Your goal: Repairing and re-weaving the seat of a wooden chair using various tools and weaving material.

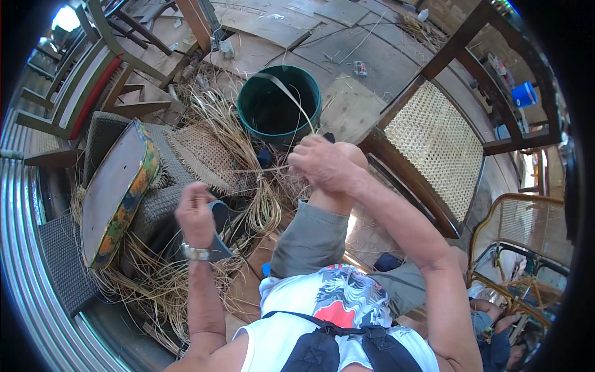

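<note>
one long, thin, pale strip of cane (287, 93) curves across the mouth of the round, dark green bucket (250, 102). the right hand (321, 163), beside the person's bare knee (353, 154), pinches the strip. the left hand (196, 218), with a shiny silver watch (197, 253), has curled fingers; i cannot tell if they hold anything.

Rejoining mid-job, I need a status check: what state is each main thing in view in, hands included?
Right hand: closed on the cane strip
Left hand: raised, fingers curled; grip unclear
Cane strip: bent in an arch
Green bucket: upright, open-topped
Chair seat: woven across
Camouflage-edged board: tilted
Cane bundle: looped
Wristwatch: worn
</note>
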Tool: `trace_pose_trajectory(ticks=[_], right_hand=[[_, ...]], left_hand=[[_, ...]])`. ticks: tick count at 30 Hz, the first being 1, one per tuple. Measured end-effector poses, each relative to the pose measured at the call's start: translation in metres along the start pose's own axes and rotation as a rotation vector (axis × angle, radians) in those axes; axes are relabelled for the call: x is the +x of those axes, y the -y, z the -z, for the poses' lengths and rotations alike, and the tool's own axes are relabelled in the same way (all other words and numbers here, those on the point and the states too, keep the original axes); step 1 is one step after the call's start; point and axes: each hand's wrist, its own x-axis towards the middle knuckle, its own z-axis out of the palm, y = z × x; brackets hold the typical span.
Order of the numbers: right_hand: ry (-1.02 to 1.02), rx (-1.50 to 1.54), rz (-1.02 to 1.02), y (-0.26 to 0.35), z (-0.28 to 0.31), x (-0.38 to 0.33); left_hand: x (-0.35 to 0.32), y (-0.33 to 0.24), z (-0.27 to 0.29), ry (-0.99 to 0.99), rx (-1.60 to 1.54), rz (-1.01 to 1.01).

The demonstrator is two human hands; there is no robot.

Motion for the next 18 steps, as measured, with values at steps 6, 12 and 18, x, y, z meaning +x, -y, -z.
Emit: trace_pose_trajectory(ticks=[6, 12, 18], right_hand=[[-0.417, -0.244, -0.438, -0.036, -0.006, -0.002], [-0.506, 0.068, -0.759, -0.043, 0.016, -0.011], [-0.976, -0.157, -0.95, -0.097, 0.088, -0.098]], left_hand=[[0.026, -0.066, 0.037, -0.367, -0.306, -0.124], [0.016, -0.102, 0.042, -0.21, -0.07, -0.407], [0.037, -0.108, 0.04, 0.294, 0.173, -0.325]])
